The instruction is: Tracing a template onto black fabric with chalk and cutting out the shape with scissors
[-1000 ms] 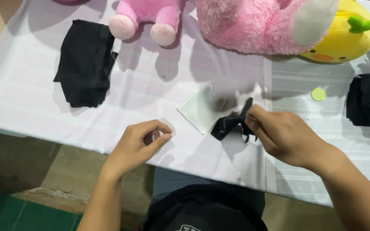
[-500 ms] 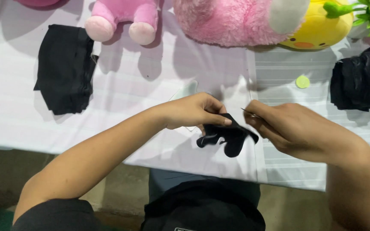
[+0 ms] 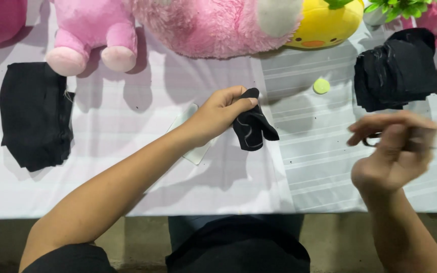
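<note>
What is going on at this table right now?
A person sits at a table covered with a white cloth. Their left hand pinches a small black fabric piece just above the cloth, over a pale flat card. Their right hand is raised off to the side, blurred; it may hold something thin, but that cannot be told. A flat stack of black fabric lies at the left, another black pile at the right, and pink plush toys line the far edge.
</note>
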